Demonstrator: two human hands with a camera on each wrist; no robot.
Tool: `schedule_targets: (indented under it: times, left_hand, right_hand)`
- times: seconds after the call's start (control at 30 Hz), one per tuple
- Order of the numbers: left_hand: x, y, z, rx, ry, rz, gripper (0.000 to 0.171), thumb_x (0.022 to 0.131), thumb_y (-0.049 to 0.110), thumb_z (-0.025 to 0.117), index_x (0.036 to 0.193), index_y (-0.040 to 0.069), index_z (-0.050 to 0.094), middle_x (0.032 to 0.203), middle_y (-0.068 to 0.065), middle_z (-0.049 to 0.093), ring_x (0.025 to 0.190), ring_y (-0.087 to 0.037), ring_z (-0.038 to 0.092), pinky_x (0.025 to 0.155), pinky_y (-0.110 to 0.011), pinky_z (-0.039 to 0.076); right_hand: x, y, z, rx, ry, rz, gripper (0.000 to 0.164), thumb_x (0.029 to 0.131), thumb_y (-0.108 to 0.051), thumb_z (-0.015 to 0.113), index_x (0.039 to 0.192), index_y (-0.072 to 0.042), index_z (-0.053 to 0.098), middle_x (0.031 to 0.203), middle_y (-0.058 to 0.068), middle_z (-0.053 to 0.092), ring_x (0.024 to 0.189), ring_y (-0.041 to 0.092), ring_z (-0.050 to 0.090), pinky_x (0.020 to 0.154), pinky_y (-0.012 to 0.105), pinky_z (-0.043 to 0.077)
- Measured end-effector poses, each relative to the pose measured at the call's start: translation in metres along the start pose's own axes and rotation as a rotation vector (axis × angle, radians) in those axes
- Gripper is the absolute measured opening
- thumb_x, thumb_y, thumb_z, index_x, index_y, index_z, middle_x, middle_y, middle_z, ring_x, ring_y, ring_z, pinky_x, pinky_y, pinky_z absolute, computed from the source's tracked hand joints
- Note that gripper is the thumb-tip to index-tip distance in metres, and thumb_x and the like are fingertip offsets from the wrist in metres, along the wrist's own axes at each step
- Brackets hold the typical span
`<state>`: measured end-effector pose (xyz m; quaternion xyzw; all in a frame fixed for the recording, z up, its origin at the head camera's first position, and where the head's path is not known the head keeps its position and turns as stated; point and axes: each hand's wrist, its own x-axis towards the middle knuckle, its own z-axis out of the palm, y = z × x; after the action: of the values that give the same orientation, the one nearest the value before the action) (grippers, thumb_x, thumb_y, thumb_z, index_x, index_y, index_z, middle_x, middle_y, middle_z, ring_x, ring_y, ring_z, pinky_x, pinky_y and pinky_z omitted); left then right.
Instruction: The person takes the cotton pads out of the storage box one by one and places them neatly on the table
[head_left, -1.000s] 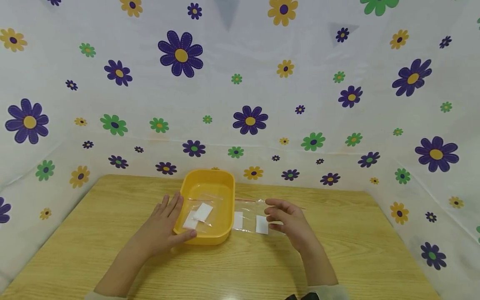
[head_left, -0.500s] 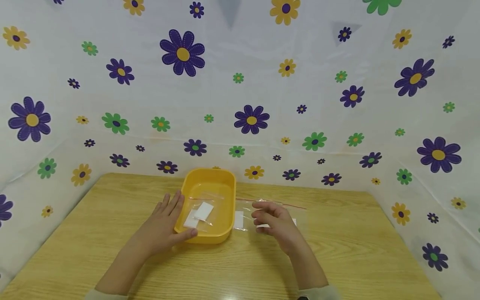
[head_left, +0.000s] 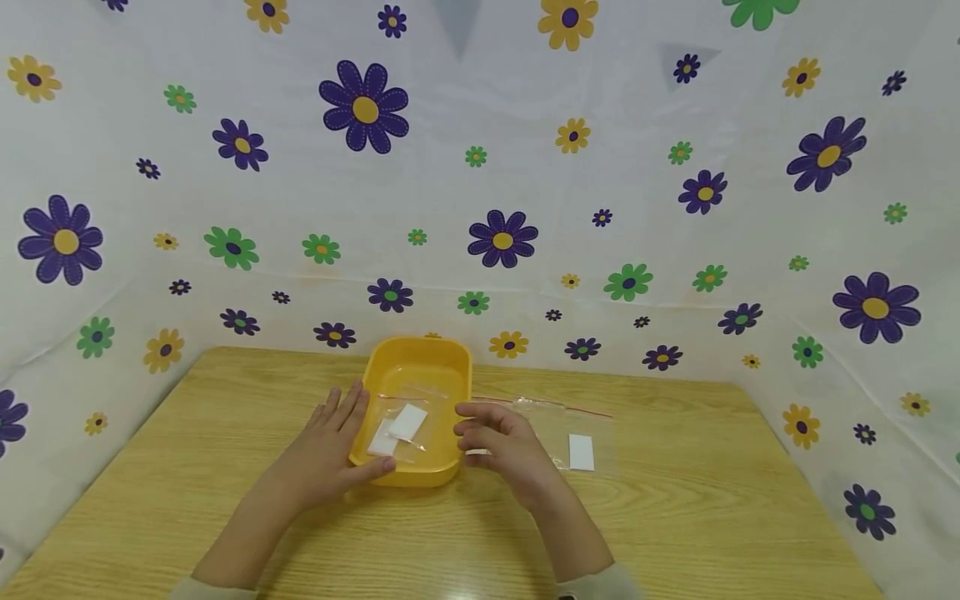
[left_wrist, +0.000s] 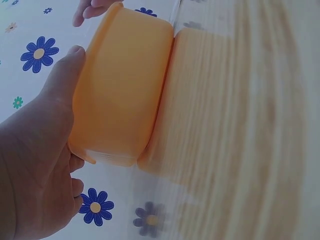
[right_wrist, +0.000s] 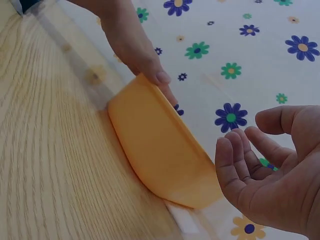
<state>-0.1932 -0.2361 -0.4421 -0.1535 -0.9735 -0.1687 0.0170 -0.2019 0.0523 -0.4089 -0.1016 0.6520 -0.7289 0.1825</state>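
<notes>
In the head view a yellow plastic tray (head_left: 442, 354) stands on the table with clear zip bags bearing white labels (head_left: 408, 422) inside. My left hand (head_left: 318, 454) rests on its left rim with straight fingers, the thumb lying over the near left corner; the left wrist view shows this hand (left_wrist: 45, 165) against the tray's wall (left_wrist: 125, 85). My right hand (head_left: 506, 446) hovers by the tray's right side with loosely bent fingers. Nothing shows between those fingers in the right wrist view, where the hand (right_wrist: 285, 180) has its palm turned up.
Flat zip bags with red seal lines lie right of the tray, partly behind my right hand; one white label (head_left: 581, 452) shows at their right end. The wooden table (head_left: 697, 492) meets a flower-print white sheet (head_left: 652, 242) at the back and sides.
My right hand has moved left over the bags to the tray's right side, uncovering the rightmost white label and covering the others. The left hand and the tray have stayed put.
</notes>
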Motion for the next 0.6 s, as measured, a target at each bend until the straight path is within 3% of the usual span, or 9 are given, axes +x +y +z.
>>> schedule_targets:
  times: [0.37, 0.6]
  left_hand:
    - [0.001, -0.003, 0.004, 0.000, 0.000, 0.002, 0.110, 0.087, 0.075, 0.052, 0.159, 0.001, 0.014, 0.167, -0.017, 0.007, 0.152, -0.045, 0.003, 0.120, -0.063, 0.012]
    - [0.003, -0.003, 0.004, -0.004, -0.002, 0.000, 0.112, 0.087, 0.077, 0.050, 0.159, 0.000, 0.013, 0.167, -0.017, 0.007, 0.152, -0.044, 0.001, 0.120, -0.062, 0.011]
  right_hand:
    - [0.013, -0.004, 0.027, 0.020, 0.006, 0.006, 0.034, 0.097, -0.005, 0.059, 0.131, 0.000, 0.060, 0.119, 0.018, 0.061, 0.097, 0.019, 0.062, 0.090, 0.035, 0.058]
    - [0.027, -0.011, 0.038, 0.058, 0.008, 0.075, 0.035, 0.098, -0.014, 0.060, 0.133, -0.007, 0.061, 0.129, 0.015, 0.060, 0.108, 0.024, 0.061, 0.098, 0.040, 0.054]
